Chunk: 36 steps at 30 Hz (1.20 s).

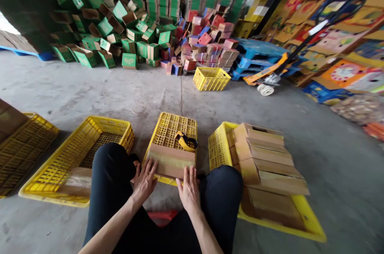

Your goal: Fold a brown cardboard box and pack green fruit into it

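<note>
Cardboard box (171, 161), folded flat with a strip of clear tape running along its middle, is lying on an upturned yellow crate (168, 130) directly in front of the seated person. In the head view, the left hand (145, 181) is resting flat with its fingers spread on the near left corner of the cardboard, and the right hand (189, 190) is lying flat on the near right edge — neither grip is closing around anything, both palms are open and pressing down. A yellow tape dispenser (186, 141) is sitting on the same crate, just behind the cardboard on its right side. The person's knees, in dark trousers, are bracketing the crate on both sides.

To the left, an open yellow basket (99, 126) is standing on the concrete floor (90, 90), with a clear plastic sheet lying inside it. To the right, another yellow basket (217, 146) is holding a leaning stack of flat cardboard boxes (270, 166). Farther back, a heap of green boxes (120, 30) and a heap of red and pink boxes (210, 42) are piling up against the wall, a small yellow crate (211, 79) is standing before them, and an orange pallet jack (270, 74) is parked beside blue pallets (258, 52)
</note>
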### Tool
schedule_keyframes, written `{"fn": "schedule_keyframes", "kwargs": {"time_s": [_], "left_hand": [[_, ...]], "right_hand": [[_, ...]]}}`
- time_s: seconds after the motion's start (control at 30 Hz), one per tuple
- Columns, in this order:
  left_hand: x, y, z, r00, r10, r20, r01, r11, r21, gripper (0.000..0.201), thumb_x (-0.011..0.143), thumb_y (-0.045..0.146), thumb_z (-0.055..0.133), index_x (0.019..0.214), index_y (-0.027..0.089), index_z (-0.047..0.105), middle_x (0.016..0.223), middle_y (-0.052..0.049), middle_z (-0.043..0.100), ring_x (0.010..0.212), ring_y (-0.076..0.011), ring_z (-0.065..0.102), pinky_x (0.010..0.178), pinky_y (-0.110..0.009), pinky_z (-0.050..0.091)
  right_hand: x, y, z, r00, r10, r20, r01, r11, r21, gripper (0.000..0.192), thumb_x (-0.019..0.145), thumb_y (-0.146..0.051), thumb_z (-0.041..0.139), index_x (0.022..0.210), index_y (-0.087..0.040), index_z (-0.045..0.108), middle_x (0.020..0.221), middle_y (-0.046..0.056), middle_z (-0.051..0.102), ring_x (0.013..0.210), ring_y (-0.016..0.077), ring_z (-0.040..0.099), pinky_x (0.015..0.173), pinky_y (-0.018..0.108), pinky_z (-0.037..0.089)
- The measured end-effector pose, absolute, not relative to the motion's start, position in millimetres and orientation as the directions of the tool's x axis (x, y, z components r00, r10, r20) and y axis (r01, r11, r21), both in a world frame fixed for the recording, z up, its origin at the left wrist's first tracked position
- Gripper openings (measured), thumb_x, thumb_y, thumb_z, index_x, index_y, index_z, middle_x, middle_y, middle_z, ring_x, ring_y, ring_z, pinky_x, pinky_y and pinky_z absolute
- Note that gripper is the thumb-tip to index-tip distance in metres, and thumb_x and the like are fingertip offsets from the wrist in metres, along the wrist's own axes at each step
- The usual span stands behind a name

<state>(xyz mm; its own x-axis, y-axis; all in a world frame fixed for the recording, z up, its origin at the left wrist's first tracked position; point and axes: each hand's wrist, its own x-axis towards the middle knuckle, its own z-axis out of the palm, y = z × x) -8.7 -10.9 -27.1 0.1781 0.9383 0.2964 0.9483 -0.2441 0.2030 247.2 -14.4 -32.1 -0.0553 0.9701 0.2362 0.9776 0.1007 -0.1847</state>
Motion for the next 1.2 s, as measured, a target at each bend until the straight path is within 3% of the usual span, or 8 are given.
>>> {"fn": "schedule_keyframes", "kwargs": {"time_s": [0.17,0.27,0.37,0.5,0.67,0.8,1.0,1.2], "left_hand": [[-9,-9,-37,0.137,0.923,0.36,0.918,-0.254,0.303,0.092,0.097,0.016,0.054,0.176,0.022,0.007,0.176,-0.017,0.031,0.161,-0.0354,0.033,0.128,-0.057,0.032],[-9,-6,-42,0.114,0.91,0.399,0.889,-0.273,0.368,0.1,0.095,0.014,0.053,0.174,0.017,-0.009,0.18,-0.019,0.013,0.164,-0.0384,0.025,0.125,-0.053,0.038],[-7,-5,-43,0.1,0.919,0.381,0.9,-0.247,0.359,0.108,0.089,0.009,0.055,0.174,0.017,-0.011,0.181,-0.019,0.005,0.164,-0.0414,0.022,0.127,-0.055,0.036],[0,-9,-42,0.116,0.92,0.374,0.933,-0.23,0.276,0.106,0.088,0.011,0.056,0.175,0.018,-0.005,0.18,-0.02,0.014,0.164,-0.0423,0.022,0.127,-0.062,0.031],[14,-17,-40,0.269,0.887,0.375,0.91,-0.362,0.204,0.091,0.092,0.012,0.054,0.175,0.02,0.017,0.177,-0.017,0.027,0.164,-0.0369,0.026,0.131,-0.061,0.023],[21,-16,-43,0.294,0.867,0.402,0.901,-0.392,0.187,0.081,0.095,0.01,0.053,0.172,0.023,0.031,0.173,-0.017,0.037,0.161,-0.0378,0.032,0.128,-0.059,0.029],[24,-14,-49,0.29,0.842,0.455,0.893,-0.409,0.188,0.075,0.101,0.014,0.047,0.173,0.019,0.026,0.166,-0.02,0.047,0.156,-0.0385,0.039,0.125,-0.061,0.032],[17,3,-38,0.308,0.878,0.367,0.875,-0.413,0.253,0.072,0.096,0.009,0.043,0.168,0.016,0.038,0.155,-0.019,0.059,0.145,-0.0357,0.052,0.12,-0.055,0.041]], "right_hand": [[262,-11,-38,-0.058,0.936,0.348,0.927,0.18,-0.33,0.069,0.114,-0.055,0.026,0.159,-0.011,0.054,0.156,0.022,0.059,0.144,0.0319,0.06,0.113,0.046,0.055],[261,-14,-42,-0.031,0.938,0.346,0.946,0.14,-0.294,0.073,0.113,-0.058,0.025,0.162,-0.009,0.049,0.159,0.025,0.055,0.147,0.0346,0.057,0.114,0.049,0.054],[256,-16,-41,-0.04,0.962,0.271,0.97,0.103,-0.22,0.082,0.111,-0.064,0.023,0.16,-0.004,0.049,0.164,0.027,0.047,0.152,0.0383,0.05,0.116,0.052,0.05],[245,-15,-35,-0.059,0.967,0.248,0.982,0.1,-0.158,0.081,0.111,-0.064,0.028,0.158,-0.004,0.054,0.164,0.027,0.048,0.15,0.0414,0.051,0.118,0.056,0.046],[209,-18,-30,-0.202,0.926,0.318,0.95,0.264,-0.165,0.056,0.112,-0.039,0.039,0.161,-0.017,0.053,0.164,0.012,0.053,0.154,0.0398,0.044,0.122,0.057,0.042],[195,-15,-18,-0.218,0.903,0.37,0.933,0.304,-0.192,0.051,0.109,-0.029,0.045,0.157,-0.018,0.058,0.158,0.011,0.061,0.15,0.0385,0.049,0.119,0.054,0.046],[187,-12,1,-0.262,0.897,0.356,0.923,0.341,-0.181,0.051,0.105,-0.016,0.045,0.154,-0.018,0.06,0.151,0.014,0.065,0.135,0.0338,0.059,0.115,0.053,0.047],[176,9,19,-0.268,0.927,0.263,0.911,0.332,-0.243,0.05,0.104,-0.013,0.04,0.147,-0.019,0.066,0.138,0.015,0.071,0.124,0.0316,0.063,0.109,0.049,0.051]]}}
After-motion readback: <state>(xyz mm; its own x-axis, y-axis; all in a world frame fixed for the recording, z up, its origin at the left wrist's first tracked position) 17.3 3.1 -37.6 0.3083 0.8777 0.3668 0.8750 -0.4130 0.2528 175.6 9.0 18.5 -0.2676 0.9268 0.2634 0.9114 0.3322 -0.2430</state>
